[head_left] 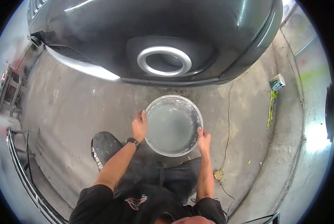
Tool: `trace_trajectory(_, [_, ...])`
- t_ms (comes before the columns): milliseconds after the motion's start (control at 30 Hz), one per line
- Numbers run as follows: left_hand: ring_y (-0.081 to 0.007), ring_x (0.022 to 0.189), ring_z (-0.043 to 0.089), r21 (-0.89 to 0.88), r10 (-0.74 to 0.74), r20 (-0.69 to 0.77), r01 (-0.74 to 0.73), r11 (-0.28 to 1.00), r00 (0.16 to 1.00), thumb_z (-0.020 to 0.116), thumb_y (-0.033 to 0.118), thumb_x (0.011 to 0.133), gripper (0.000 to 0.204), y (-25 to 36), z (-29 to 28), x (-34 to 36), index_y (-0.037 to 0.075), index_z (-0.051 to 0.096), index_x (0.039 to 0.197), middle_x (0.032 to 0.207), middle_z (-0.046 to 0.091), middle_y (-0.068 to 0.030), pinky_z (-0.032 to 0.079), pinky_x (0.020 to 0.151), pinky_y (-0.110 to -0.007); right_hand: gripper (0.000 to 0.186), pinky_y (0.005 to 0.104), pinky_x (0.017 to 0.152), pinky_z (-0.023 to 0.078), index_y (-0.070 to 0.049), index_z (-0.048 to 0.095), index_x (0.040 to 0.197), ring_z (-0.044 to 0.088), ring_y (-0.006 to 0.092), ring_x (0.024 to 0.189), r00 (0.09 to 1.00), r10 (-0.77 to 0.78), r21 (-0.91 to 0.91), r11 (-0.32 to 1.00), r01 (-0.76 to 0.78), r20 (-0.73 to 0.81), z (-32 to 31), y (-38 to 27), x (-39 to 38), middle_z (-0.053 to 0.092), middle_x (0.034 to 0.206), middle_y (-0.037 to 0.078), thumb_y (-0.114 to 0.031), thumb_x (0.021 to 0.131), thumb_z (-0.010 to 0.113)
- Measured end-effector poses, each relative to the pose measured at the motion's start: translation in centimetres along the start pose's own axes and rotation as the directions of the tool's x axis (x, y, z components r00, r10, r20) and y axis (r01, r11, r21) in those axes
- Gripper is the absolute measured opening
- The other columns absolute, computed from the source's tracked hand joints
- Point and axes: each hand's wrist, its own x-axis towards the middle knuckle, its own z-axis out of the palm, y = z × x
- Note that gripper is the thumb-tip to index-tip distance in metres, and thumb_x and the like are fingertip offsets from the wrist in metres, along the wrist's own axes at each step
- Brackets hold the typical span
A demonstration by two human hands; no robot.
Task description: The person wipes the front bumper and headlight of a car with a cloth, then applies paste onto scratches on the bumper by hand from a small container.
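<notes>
A round bucket (173, 128) of cloudy grey-green liquid sits below the car bumper, in front of my bent legs. My left hand (139, 125) grips its left rim, with a dark watch on that wrist. On the right side of the rim, my right hand (203, 140) is closed with the thumb on top. Above the bucket is the glossy dark bumper (226, 37) of a vehicle, with a silver oval ring (164, 72) and a pale trim strip (81, 69) along its left.
A stand (10, 87) and a metal rail (18, 164) line the left. On the right a paint can (277, 82) and yellow-green strap (271, 110) lie near a raised concrete edge (284, 149). A cable (229, 115) runs across the floor to a plug block (218, 174).
</notes>
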Motion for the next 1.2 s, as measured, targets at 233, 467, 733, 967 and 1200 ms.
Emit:
trace_trajectory(233, [-0.0492,0.098,0.068,-0.025,0.083,0.035,-0.082,0.996,0.996,0.046,0.050,0.104,0.064,5.3,7.8,4.8,-0.007,0.062,0.127,0.098,0.071,-0.0320,0.053,0.087,-0.053,0.054,0.0363,0.060,0.038,0.005,0.060,0.076,0.042,0.0140,0.067,0.982,0.015,0.094,0.996,0.003,-0.188,-2.5,2.1,6.6,0.047,0.064,0.004,-0.044,0.098,0.063])
trace_trajectory(467, [-0.0474,0.117,0.060,0.163,0.088,0.530,-0.204,0.965,0.843,0.047,0.033,0.100,0.044,4.7,12.7,6.4,0.001,0.065,0.124,0.127,0.063,-0.0291,0.048,0.099,-0.052,0.070,0.0509,0.072,0.047,0.009,0.069,0.087,0.065,0.0380,0.069,0.800,-0.155,-0.362,0.929,-0.083,-0.579,-3.7,7.2,8.2,0.069,0.074,0.024,-0.058,0.100,0.050])
trace_trajectory(733, [-0.0431,0.153,0.022,0.657,-0.279,0.547,-0.198,0.728,0.789,0.036,0.063,0.100,0.079,6.1,-6.6,7.0,0.013,0.029,0.161,0.166,0.026,-0.0195,0.011,0.122,-0.064,0.064,0.0548,0.088,0.048,0.009,0.070,0.104,0.063,0.0523,0.095,0.924,0.337,-0.277,0.884,-0.377,-0.180,-5.2,1.6,-7.2,0.068,0.099,0.033,-0.042,0.109,0.031])
trace_trajectory(967, [-0.0436,0.145,0.037,0.786,-0.558,0.423,0.017,0.618,0.714,0.044,0.061,0.098,0.081,1.8,-33.2,-2.2,0.012,0.028,0.161,0.156,0.041,-0.0263,0.026,0.121,-0.052,0.057,0.0573,0.085,0.050,0.007,0.061,0.128,0.065,0.0510,0.092,0.869,0.489,-0.425,0.772,-0.473,-0.079,-8.2,3.2,-23.9,0.068,0.101,0.035,-0.041,0.103,0.044])
trace_trajectory(1200, [-0.0416,0.134,0.051,0.592,-0.647,0.729,0.267,0.760,0.224,0.049,0.057,0.098,0.083,5.2,-47.7,-19.1,0.014,0.022,0.162,0.148,0.050,-0.0280,0.038,0.115,-0.046,0.077,0.0458,0.070,0.055,0.002,0.067,0.090,0.069,0.0347,0.069,0.889,0.455,-0.278,0.862,-0.424,0.056,-15.4,-4.3,-26.9,0.068,0.072,0.017,-0.064,0.104,0.030])
